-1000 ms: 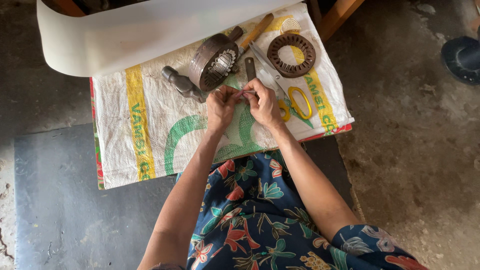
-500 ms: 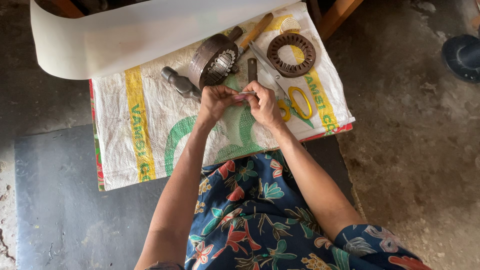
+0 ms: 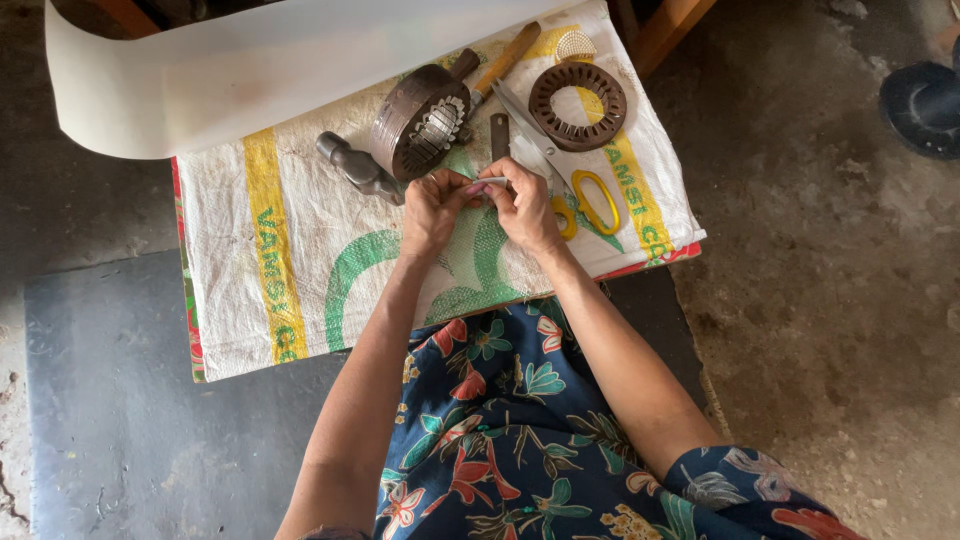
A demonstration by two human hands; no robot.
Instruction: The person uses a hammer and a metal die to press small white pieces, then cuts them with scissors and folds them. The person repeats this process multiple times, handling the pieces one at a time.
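Holding: both hands pinch 1 small pale strip (image 3: pixel 484 183) between them, above the woven sack (image 3: pixel 300 270) covering the desk.
Paper roll (image 3: pixel 250 70): white sheet curling across the sack's far edge.
Hammer head (image 3: pixel 355 168): grey metal, on the sack just left of the hands.
Left hand (image 3: pixel 432 212): fingers closed narrow on the strip's left end.
Stator (image 3: pixel 422 122): round, dark, tilted, just beyond the left hand.
Right hand (image 3: pixel 525 208): fingers closed narrow on the strip's right end.
Scissors (image 3: pixel 570 190): yellow handles, just right of the right hand.
Slotted ring (image 3: pixel 578 105): brown, flat, near the sack's far right corner.
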